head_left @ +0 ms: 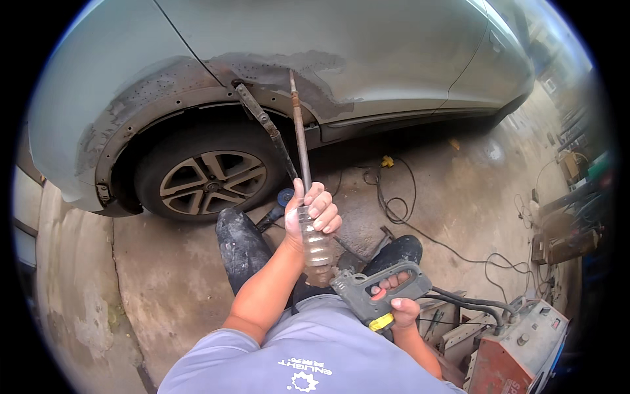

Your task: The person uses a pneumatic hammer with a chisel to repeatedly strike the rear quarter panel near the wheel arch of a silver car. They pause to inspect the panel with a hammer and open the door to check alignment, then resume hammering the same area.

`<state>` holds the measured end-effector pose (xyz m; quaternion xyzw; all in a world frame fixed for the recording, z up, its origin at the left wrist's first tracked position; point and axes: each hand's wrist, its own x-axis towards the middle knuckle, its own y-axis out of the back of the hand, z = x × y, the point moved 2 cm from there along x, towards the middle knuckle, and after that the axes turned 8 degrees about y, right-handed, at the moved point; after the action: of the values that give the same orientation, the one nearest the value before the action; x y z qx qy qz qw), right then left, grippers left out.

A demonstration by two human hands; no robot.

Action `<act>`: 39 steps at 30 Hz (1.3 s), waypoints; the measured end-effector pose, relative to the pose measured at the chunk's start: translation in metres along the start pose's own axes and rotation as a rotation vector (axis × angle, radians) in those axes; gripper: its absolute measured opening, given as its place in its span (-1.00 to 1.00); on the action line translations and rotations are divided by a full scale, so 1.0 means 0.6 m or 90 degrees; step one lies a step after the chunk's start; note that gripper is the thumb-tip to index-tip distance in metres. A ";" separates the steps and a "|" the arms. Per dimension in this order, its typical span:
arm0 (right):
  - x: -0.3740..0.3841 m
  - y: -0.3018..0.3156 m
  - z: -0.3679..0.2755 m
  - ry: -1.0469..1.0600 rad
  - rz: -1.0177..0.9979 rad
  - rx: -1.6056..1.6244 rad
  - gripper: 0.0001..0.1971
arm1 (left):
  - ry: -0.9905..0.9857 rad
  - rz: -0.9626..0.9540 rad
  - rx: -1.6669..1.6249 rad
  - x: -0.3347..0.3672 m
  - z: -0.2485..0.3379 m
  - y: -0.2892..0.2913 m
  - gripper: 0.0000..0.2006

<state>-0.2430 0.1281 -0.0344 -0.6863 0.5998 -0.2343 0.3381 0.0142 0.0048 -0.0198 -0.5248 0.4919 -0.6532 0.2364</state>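
My left hand (314, 211) is wrapped round a clear ribbed plastic sleeve (317, 248) at the base of a long metal rod (301, 134). The rod's tip meets, or nearly meets, the bared patch (259, 71) of the silver-green car panel above the wheel arch. At the other end sits a grey welding gun (357, 295), its loop handle gripped by my right hand (401, 305) beside a red trigger. A flat metal bar (259, 115) runs from the arch edge down behind my left hand, where its lower end is hidden.
The car wheel (213, 180) stands left of the rod. Thick black cables (469, 301) link the gun to a red and grey machine (518, 348) at lower right. A blue-ended tool (283, 197) lies near my knee. A thin cord (426, 241) loops across the concrete floor.
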 end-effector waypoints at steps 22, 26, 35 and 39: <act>-0.006 0.007 0.006 0.022 -0.008 0.003 -0.62 | -0.027 0.441 0.339 -0.028 0.016 -0.018 -0.51; -0.004 0.008 0.000 0.013 0.010 -0.005 -0.62 | -0.032 0.440 0.348 -0.023 0.019 -0.027 -0.52; -0.002 0.017 -0.004 0.015 0.011 0.023 -0.59 | -0.025 0.442 0.334 -0.020 0.021 -0.021 -0.51; -0.006 0.023 -0.006 0.009 0.051 0.016 -0.55 | -0.045 0.419 0.333 -0.018 0.019 -0.024 -0.52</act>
<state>-0.2555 0.1300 -0.0419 -0.6559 0.6261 -0.2326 0.3517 0.0312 0.0151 -0.0123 -0.2843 0.4426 -0.6271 0.5745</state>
